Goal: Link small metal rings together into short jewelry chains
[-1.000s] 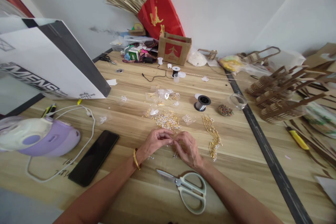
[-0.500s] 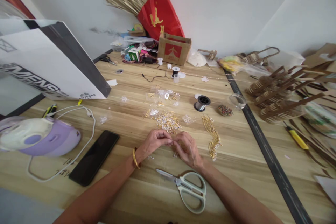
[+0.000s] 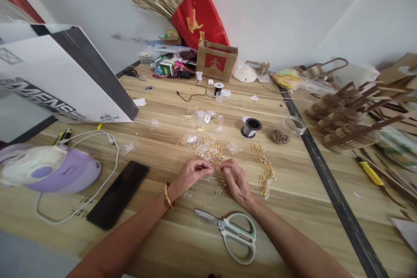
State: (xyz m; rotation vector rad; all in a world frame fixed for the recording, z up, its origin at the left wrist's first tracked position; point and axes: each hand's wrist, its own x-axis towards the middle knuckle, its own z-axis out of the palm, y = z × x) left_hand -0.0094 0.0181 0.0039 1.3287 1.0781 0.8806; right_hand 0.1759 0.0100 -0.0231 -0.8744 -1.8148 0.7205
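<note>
My left hand [image 3: 193, 176], a gold bangle on its wrist, has thumb and fingertips pressed together; whatever is between them is too small to name. Across a small gap, my right hand [image 3: 239, 183] is closed with its fingertips at the near edge of a pile of gold and silver jewellery findings [image 3: 207, 150]. What it pinches, if anything, I cannot make out. A thin silver chain [image 3: 219, 189] lies below and between the hands. Scissors [image 3: 224, 229] with pale green handles rest on the table in front of my forearms.
Gold chains [image 3: 263, 169] lie right of the pile, near a wire spool [image 3: 250, 127] and a bowl of beads [image 3: 279, 136]. A black phone [image 3: 117, 194] and a purple-white device [image 3: 68, 169] are at left. Small bamboo baskets [image 3: 345, 132] and a yellow cutter [image 3: 371, 171] stand right.
My hands have moved apart from touching fingertips. My right hand has shifted slightly right and up, and more of the silver chain shows between the hands.
</note>
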